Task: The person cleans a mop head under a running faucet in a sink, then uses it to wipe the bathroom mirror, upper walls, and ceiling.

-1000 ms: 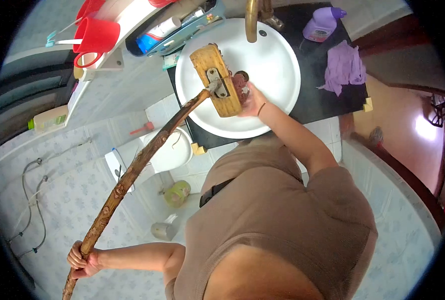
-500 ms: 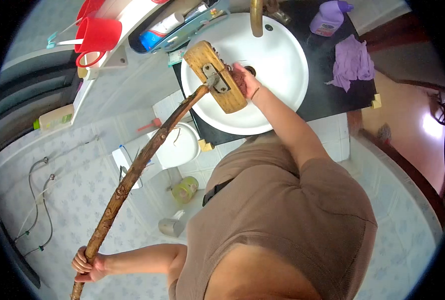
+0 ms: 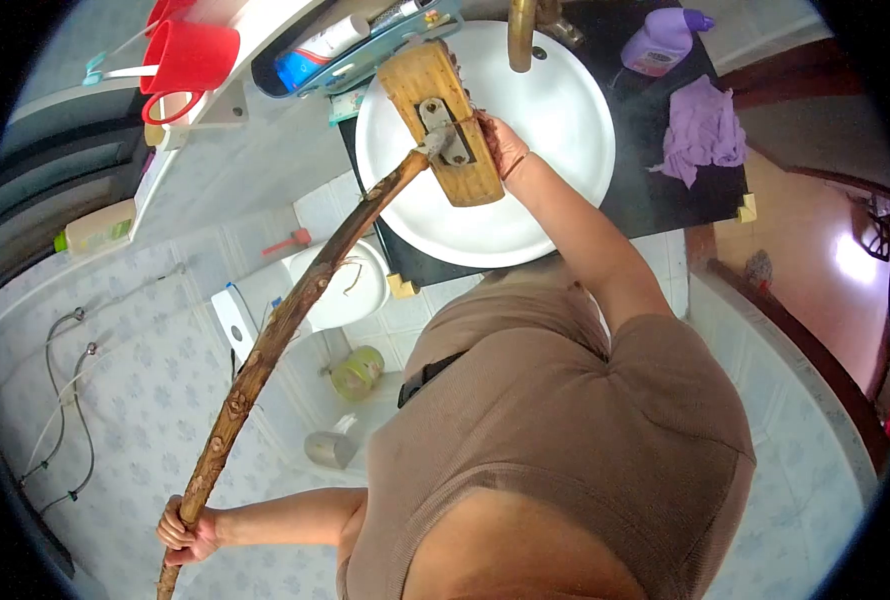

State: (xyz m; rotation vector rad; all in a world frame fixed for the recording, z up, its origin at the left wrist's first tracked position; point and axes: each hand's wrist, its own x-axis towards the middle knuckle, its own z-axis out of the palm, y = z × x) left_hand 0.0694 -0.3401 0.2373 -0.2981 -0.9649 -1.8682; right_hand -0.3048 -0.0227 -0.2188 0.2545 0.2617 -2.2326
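Observation:
A broom (image 3: pixel 465 180) with a yellowish wooden head and a rough stick for a handle slants across the view. Its head is tilted over the white sink (image 3: pixel 565 200), and a metal plate joins it to the stick (image 3: pixel 265 350). Dark reddish bristles show along the far side of the head. Low on the stick, my left hand (image 3: pixel 189 532) is closed, fingers wrapped round it. My right hand (image 3: pixel 507 148) grips the bristle side of the head, its fingertips partly hidden behind the wood.
A brass-coloured faucet (image 3: pixel 522 35) reaches over the sink. On the black counter (image 3: pixel 635 160) are a purple bottle (image 3: pixel 665 42) and a crumpled purple cloth (image 3: pixel 705 130). Left stands a shelf with a red cup (image 3: pixel 193 55); below are a toilet (image 3: pixel 350 285) and a green container (image 3: pixel 358 373).
The broom head has shifted slightly right and upward over the sink. My right hand has moved a little up and right, its fingers more hidden behind the head. My left hand still holds the stick.

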